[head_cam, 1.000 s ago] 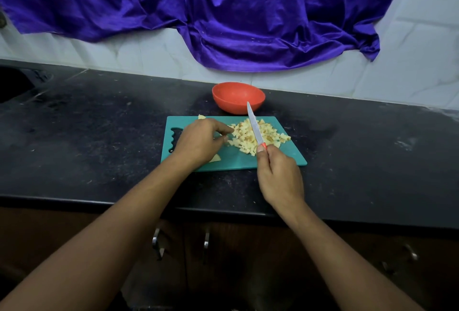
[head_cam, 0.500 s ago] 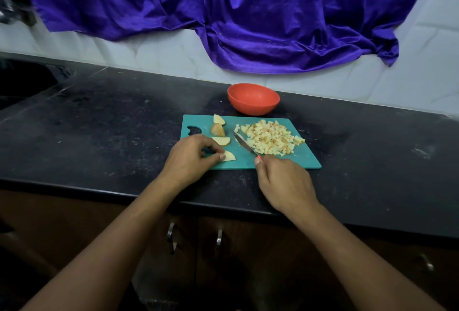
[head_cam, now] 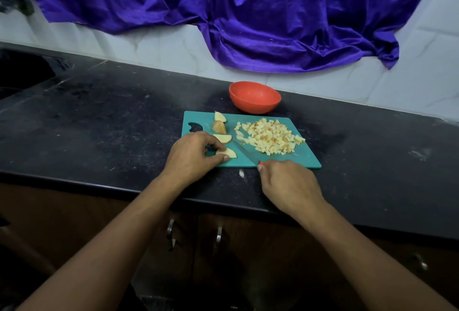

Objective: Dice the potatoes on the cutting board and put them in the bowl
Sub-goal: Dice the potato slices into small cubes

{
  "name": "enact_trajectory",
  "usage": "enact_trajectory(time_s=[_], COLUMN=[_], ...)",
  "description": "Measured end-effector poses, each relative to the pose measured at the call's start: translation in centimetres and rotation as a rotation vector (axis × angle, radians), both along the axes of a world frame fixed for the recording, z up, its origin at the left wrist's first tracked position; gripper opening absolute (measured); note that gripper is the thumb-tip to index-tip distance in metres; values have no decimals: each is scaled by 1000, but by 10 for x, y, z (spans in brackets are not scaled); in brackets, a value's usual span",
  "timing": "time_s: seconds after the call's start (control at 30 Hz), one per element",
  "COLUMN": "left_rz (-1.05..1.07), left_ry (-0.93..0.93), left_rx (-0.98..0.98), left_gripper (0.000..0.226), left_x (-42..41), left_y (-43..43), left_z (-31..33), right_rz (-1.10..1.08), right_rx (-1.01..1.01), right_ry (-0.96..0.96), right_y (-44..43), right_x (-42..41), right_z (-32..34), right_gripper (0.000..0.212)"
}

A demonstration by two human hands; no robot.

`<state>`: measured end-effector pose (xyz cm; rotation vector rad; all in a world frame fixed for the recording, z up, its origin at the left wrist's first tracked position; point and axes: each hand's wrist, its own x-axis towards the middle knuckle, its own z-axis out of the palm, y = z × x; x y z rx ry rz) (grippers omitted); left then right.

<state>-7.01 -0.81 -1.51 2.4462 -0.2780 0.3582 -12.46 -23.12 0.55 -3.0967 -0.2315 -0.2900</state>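
A teal cutting board (head_cam: 305, 158) lies on the black counter. On its right half sits a heap of diced potato (head_cam: 269, 136). Several potato wedges (head_cam: 219, 127) lie in a row on its left half. My left hand (head_cam: 195, 155) pinches the nearest wedge (head_cam: 229, 153) between thumb and fingers at the board's front edge. My right hand (head_cam: 289, 182) grips the red handle of a knife (head_cam: 244, 152), whose blade lies low across the board between the wedges and the dice. An orange bowl (head_cam: 254, 97) stands just behind the board, and I see nothing inside it.
The black counter (head_cam: 111, 124) runs left to a dark sink recess (head_cam: 22, 72). A purple cloth (head_cam: 248, 17) hangs on the tiled wall behind. Cabinet door handles (head_cam: 218, 235) show below the counter's front edge.
My left hand has left the dice heap and moved back to the front wedge. The knife blade has swung down from upright over the heap to lie flat on the board.
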Motion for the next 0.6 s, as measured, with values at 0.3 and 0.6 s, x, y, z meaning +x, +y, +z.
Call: enact_trajectory(time_s=[0.3,0.6], left_rz=[21,69], left_ry=[14,-18], left_rx=[7,14], left_gripper=[27,26], left_x=[-1,-3], left_y=[-2,-7], left_z=[2,3], right_rz=[-27,-40], right_rx=[38,154], right_ry=[41,35], right_y=[-7,-1], right_x=[3,3], right_z=[-2,3], right_gripper=[43,38])
